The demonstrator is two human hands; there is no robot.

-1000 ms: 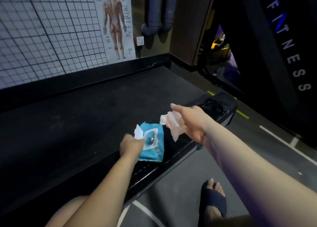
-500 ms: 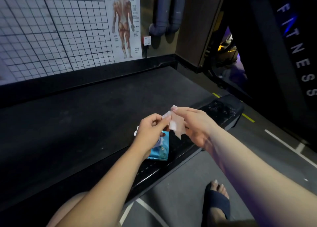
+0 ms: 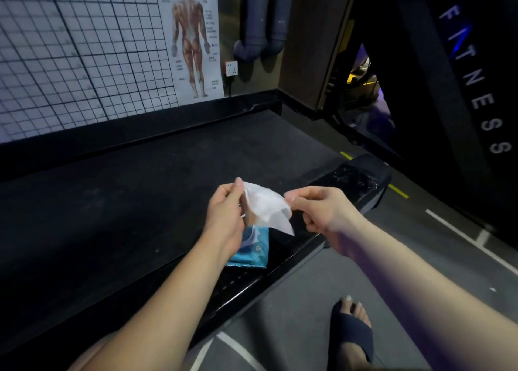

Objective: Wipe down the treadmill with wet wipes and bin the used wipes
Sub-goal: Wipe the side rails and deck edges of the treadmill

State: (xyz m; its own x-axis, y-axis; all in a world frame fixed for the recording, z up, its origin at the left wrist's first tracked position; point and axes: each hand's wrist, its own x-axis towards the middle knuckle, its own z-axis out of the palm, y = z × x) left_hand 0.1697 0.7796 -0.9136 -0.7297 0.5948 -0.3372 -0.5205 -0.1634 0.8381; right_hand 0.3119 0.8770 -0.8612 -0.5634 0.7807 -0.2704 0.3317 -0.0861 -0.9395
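1. Head view: the left hand (image 3: 227,219) is raised over the near edge of the treadmill (image 3: 134,191), thumb and fingers pinching the left edge of a white wet wipe (image 3: 266,208).
2. The right hand (image 3: 319,213) pinches the opposite edge of the same wipe between thumb and forefinger, its other fingers curled into the palm.
3. The wipe hangs between the two hands, partly spread and creased, with its lower corner drooping towards the side rail (image 3: 283,267). It touches nothing but the fingers.
4. A blue pack of wipes (image 3: 253,254) lies flat on the side rail just beneath the hands, its upper part hidden behind the left wrist. Whether its flap is open cannot be told.
5. The treadmill's dark belt stretches away to the left. The glossy black end cap (image 3: 361,176) of the rail sits beyond the right hand.
6. A foot in a dark slipper (image 3: 351,334) stands on the grey floor (image 3: 294,309) beside the rail. White lines (image 3: 459,230) and a yellow line (image 3: 398,191) are painted on the floor.
7. Behind the treadmill the wall carries a grid panel (image 3: 70,48), a muscle-anatomy poster (image 3: 193,40) and a wall socket (image 3: 231,68). Grey pipes (image 3: 263,14) run down beside the socket.
8. On the right a dark panel bears the word FITNESS (image 3: 473,79).
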